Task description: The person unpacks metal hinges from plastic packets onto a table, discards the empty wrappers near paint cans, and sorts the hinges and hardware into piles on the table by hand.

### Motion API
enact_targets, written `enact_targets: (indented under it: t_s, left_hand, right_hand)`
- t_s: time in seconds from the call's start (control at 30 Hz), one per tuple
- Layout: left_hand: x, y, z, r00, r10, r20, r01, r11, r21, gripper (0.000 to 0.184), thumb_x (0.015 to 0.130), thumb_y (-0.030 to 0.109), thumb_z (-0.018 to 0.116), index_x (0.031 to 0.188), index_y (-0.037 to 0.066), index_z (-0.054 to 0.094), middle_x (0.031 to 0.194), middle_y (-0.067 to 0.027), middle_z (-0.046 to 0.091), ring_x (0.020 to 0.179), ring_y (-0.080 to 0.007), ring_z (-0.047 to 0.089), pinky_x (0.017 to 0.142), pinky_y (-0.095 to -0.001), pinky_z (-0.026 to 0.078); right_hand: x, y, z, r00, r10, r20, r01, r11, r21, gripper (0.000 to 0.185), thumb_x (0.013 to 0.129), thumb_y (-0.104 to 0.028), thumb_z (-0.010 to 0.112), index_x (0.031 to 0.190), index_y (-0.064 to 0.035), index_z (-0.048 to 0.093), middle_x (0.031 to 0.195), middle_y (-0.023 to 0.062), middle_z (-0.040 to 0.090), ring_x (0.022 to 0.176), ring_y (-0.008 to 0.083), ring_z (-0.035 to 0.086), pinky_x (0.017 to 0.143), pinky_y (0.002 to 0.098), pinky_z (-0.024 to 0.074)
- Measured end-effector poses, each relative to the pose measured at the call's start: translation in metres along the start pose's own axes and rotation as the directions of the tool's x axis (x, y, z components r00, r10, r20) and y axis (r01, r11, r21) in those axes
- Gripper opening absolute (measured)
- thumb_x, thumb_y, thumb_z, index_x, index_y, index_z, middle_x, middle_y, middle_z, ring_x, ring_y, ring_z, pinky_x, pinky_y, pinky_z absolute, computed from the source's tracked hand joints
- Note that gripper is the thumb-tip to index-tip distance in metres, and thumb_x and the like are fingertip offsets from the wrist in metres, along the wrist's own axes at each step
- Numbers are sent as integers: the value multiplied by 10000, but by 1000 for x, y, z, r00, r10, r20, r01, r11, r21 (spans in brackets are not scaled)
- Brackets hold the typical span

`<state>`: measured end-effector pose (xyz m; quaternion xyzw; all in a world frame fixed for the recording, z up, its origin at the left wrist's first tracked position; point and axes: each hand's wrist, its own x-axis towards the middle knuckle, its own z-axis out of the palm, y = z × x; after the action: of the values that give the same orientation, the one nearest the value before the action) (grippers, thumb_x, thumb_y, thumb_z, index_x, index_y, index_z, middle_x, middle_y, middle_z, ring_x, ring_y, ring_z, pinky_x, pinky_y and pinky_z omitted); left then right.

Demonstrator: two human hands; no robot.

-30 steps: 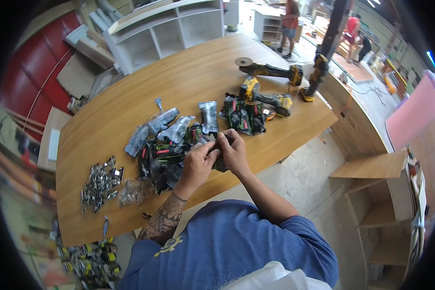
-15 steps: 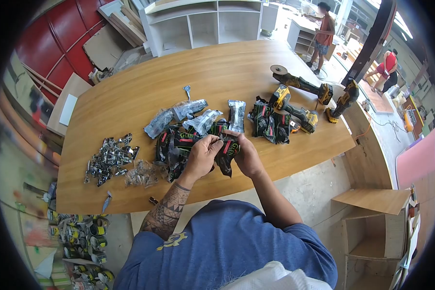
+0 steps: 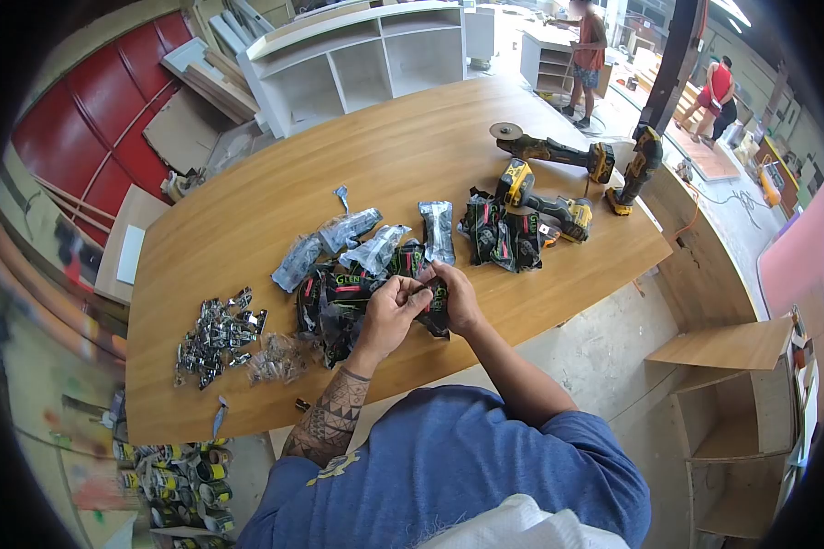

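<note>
My left hand (image 3: 393,314) and my right hand (image 3: 455,297) are close together over the wooden table (image 3: 339,156), both closed on a black plastic packet (image 3: 437,309) with green lettering. Left of it lies a pile of similar black packets (image 3: 339,302). Clear packets (image 3: 372,249) with grey contents lie just beyond, and another clear packet (image 3: 438,231) is above my right hand. A heap of shiny metal hinge-like parts (image 3: 215,339) sits at the left, beside a pile of small clear bags (image 3: 276,359). More black packets (image 3: 504,236) lie to the right.
An angle grinder (image 3: 554,151), a yellow-black drill (image 3: 545,201) and another power tool (image 3: 636,169) occupy the table's right end. White shelving (image 3: 366,64) is behind the table. Paint cans (image 3: 188,480) are at lower left, open wooden cabinets (image 3: 728,416) at right. Two people (image 3: 589,55) (image 3: 716,91) stand in the background.
The view has swung about. Both hands remain at the black packet; its lettered face now shows between them, and my right fingers have shifted along its upper edge.
</note>
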<state>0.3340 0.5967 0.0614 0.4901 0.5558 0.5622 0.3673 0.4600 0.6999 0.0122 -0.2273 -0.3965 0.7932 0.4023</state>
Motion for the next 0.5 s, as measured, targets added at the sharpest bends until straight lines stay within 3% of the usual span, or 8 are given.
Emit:
enact_targets:
  t_s: [0.03, 0.13, 0.2, 0.27, 0.3, 0.4, 0.43, 0.5]
  left_hand:
    - [-1, 0, -1, 996, -73, 58, 77, 994, -75, 139, 1048, 142, 704, 1047, 17, 644, 883, 53, 602, 783, -16, 506, 709, -205, 459]
    - [0, -11, -4, 989, -121, 91, 126, 991, -54, 131, 1040, 126, 710, 1041, 22, 632, 883, 51, 615, 785, -18, 519, 703, -202, 460]
    - [0, -15, -3, 985, -148, 93, 155, 985, -76, 140, 1044, 137, 707, 1035, 21, 629, 879, 51, 618, 778, -21, 514, 694, -211, 457]
    - [-2, -12, 2, 998, -52, 36, 45, 985, 167, 215, 1053, 191, 699, 989, -1, 630, 828, 8, 620, 769, -61, 551, 680, -277, 475]
    - [-3, -10, 5, 998, -59, 32, 53, 985, 167, 215, 1053, 191, 699, 989, -1, 630, 828, 8, 620, 769, -61, 551, 680, -277, 475]
    - [-9, -16, 18, 965, 259, 39, -247, 855, 457, 203, 1077, 192, 665, 1032, 2, 609, 854, 14, 629, 766, -68, 541, 681, -282, 481]
    - [-11, -17, 22, 971, 237, 26, -223, 863, 454, 203, 1077, 192, 665, 1032, 2, 609, 854, 14, 629, 766, -68, 541, 681, -282, 481]
    - [-16, -17, 25, 993, 113, 28, -116, 982, 148, 197, 1085, 184, 647, 1033, -2, 611, 862, 1, 641, 795, -75, 598, 719, -277, 511]
  right_hand:
    - [2, 1, -3, 1000, -5, -2, 5, 1000, 3, 335, 1077, -341, 571, 920, -57, 655, 809, 12, 636, 712, 120, 594, 704, 274, 501]
    - [10, 6, -12, 992, -119, 41, 123, 984, -131, 305, 1046, -296, 618, 862, -54, 641, 801, 8, 636, 705, 92, 563, 689, 262, 470]
    - [14, 6, -13, 977, -213, -3, 199, 920, -338, 310, 1023, -238, 652, 772, -61, 609, 758, -14, 609, 682, 57, 500, 624, 263, 414]
    - [15, 7, -13, 957, -288, -46, 246, 881, -404, 326, 1020, -221, 656, 743, -64, 588, 736, -27, 588, 671, 50, 473, 598, 269, 392]
    - [15, 7, -11, 927, -366, -82, 287, 833, -473, 346, 1018, -203, 659, 713, -66, 567, 713, -40, 568, 660, 43, 445, 573, 274, 369]
    - [15, 6, -5, 865, -477, -158, 330, 776, -537, 385, 984, -209, 694, 678, -21, 555, 632, -18, 524, 616, 71, 449, 542, 314, 382]
    - [14, 7, -6, 843, -510, -172, 339, 751, -568, 387, 980, -209, 698, 675, -18, 554, 630, -14, 523, 618, 73, 451, 545, 315, 385]
    - [19, 13, -20, 900, -406, -161, 302, 844, -443, 429, 1019, -253, 653, 666, -32, 550, 633, -1, 536, 617, 79, 457, 555, 314, 371]
